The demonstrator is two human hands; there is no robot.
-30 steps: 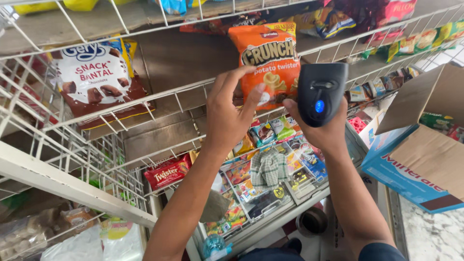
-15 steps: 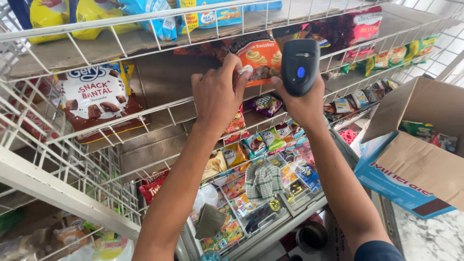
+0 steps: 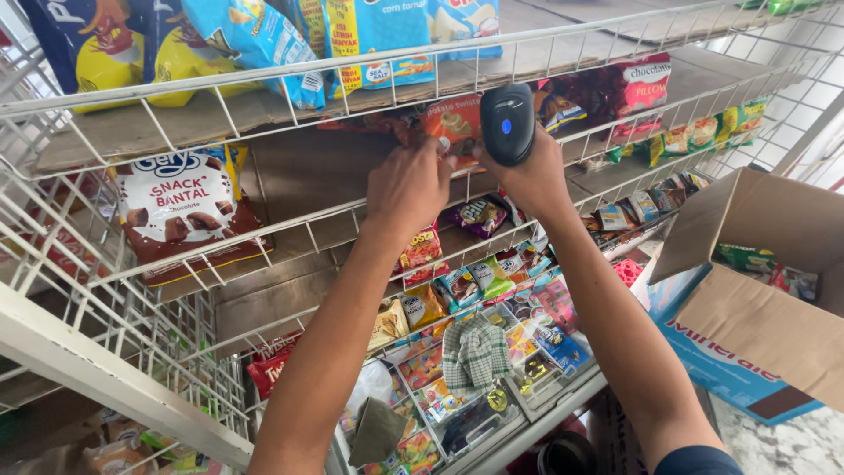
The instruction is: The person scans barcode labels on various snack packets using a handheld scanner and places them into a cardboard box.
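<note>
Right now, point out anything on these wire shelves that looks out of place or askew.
A folded green-and-white checked cloth and a crumpled olive rag lie on the packaged snacks on the lower shelves. The big brown-and-white chocolate snack bag sits tilted. The open brown cardboard box leans against the rack.

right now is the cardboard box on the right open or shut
Open: the cardboard box has its flaps folded outward, and packets show inside.

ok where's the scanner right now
In the head view the black scanner is up at centre, in the right hand, held against the middle wire shelf, just right of the orange snack bag the left hand touches.
</note>
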